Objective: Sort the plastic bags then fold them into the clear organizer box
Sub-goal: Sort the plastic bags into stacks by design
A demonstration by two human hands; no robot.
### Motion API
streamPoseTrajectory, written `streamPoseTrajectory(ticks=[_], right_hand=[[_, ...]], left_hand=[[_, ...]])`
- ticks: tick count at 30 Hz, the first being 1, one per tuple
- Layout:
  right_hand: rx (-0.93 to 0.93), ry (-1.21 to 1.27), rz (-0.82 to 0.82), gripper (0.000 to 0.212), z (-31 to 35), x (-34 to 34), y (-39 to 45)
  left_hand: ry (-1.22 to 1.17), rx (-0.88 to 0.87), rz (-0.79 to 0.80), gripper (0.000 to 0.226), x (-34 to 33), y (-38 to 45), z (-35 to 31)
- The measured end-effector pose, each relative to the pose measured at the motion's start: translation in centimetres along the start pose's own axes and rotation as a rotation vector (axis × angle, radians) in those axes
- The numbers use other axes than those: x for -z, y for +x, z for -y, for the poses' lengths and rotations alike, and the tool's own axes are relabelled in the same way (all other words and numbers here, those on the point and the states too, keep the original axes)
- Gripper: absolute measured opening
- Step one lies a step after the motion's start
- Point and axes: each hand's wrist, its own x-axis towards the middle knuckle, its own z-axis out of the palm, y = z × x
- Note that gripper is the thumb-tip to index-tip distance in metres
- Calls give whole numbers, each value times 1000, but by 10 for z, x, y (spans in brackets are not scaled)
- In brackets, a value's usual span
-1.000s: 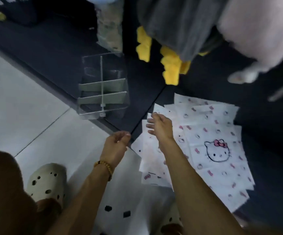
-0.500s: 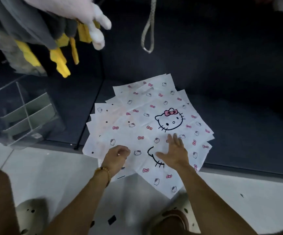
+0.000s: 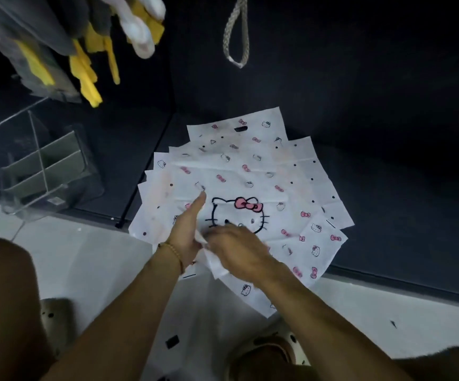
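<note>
Several plastic bags point(image 3: 250, 174) lie fanned out, so each can be picked off singly. Left hand point(image 3: 187, 229) presses flat with straight fingers; right hand point(image 3: 236, 248) pinches the top bag's near edge, likely to fold it.

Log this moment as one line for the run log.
stage: sorting | left hand: flat on fanned plastic bags | right hand: gripping a bag's near edge | clear organizer box: no bags visible inside

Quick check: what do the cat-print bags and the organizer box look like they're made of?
Cat-print bags: thin matte white film, probably plastic; they lie flat with soft creases.
Organizer box: clear rigid plastic, possibly acrylic; the dark floor shows through its walls, and its dividers look grey-green.
</note>
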Motion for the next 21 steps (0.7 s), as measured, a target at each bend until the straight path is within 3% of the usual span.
streamPoseTrajectory(ticks=[2, 4, 7, 9, 12, 15, 18, 21], right_hand=[[23, 156, 29, 21, 15, -9, -6], [-192, 419, -102, 34, 10, -13, -14], [-552, 395, -336, 33, -30, -18, -30], [-681, 223, -320, 37, -54, -23, -39], [-554, -40, -180, 57, -62, -41, -40], [-390, -95, 41, 76, -54, -65, -30], [-343, -158, -24, 46, -63, -65, -18], [-320, -117, -24, 32, -78, -55, -11]], left_hand=[[179, -90, -272, 25, 9, 0, -3], [406, -251, -512, 18, 30, -3, -5], [571, -419, -554, 34, 74, -10, -13], [575, -437, -597, 44, 96, -18, -16], [501, -476, -680, 48, 109, -31, -17], [481, -430, -746, 39, 128, -40, -18], [490, -365, -720, 32, 141, -48, -22], [424, -370, -676, 27, 141, -54, -24]])
